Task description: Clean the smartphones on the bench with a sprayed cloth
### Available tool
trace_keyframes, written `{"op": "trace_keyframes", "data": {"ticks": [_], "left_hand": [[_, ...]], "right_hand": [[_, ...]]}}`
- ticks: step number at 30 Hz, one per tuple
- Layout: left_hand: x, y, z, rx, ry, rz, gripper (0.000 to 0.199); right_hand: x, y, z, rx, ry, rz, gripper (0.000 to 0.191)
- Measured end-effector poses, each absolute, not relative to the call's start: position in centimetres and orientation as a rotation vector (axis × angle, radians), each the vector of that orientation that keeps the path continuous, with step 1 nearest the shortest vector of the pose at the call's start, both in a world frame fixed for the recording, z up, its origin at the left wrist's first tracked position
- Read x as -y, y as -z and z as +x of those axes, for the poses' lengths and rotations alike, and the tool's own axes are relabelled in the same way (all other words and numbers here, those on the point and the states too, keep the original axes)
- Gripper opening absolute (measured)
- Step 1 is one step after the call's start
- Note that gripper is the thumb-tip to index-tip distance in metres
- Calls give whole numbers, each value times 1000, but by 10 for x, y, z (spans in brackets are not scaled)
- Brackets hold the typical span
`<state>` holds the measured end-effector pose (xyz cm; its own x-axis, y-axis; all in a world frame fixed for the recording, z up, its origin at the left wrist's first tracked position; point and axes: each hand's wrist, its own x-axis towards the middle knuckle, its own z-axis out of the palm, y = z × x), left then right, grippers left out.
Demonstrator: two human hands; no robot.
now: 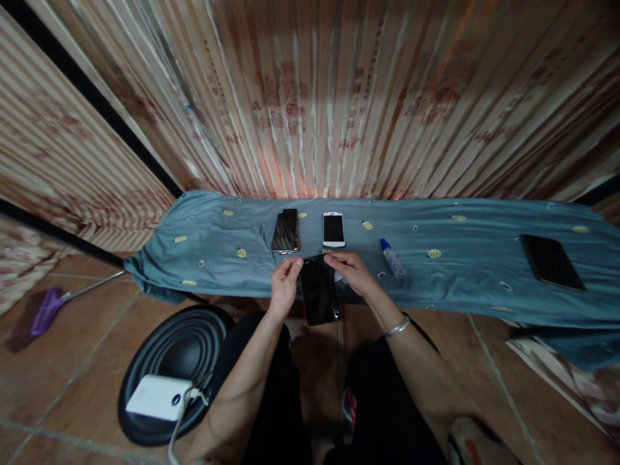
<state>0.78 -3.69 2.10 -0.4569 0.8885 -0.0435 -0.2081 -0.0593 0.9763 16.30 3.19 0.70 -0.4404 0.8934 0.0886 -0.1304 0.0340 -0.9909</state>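
A black phone hangs over the near edge of the cloth-covered surface, its dark glossy face toward me. My left hand pinches its upper left corner between thumb and fingers. At its upper right corner, my right hand grips it too, with a silver bangle on that wrist. Just beyond lies a white phone with a dark screen. Dark phones are stacked to its left. A clear bottle with a blue cap rests on its side to the right of my right hand.
The blue-green cloth covers a long narrow surface, with a dark tablet-like object at its right. A white power bank with a cable sits on a round black basin at lower left. A pleated curtain hangs behind; a purple-headed tool lies left.
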Motion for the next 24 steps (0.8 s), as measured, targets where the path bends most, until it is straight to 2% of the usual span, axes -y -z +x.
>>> {"op": "trace_keyframes", "data": {"ticks": [9,19,24], "left_hand": [[34,-21,17,-1130,-1624,507,30],[29,7,-2,-1538,-1398,1062,35],[30,8,-2,-1667,-1320,1179,27]], "right_hand": [[-28,-5,169,1482,-1535,-834,36],[-29,-4,179,1760,-1240,-882,35],[-24,-4,176,1868,-1102,-894,33]]}}
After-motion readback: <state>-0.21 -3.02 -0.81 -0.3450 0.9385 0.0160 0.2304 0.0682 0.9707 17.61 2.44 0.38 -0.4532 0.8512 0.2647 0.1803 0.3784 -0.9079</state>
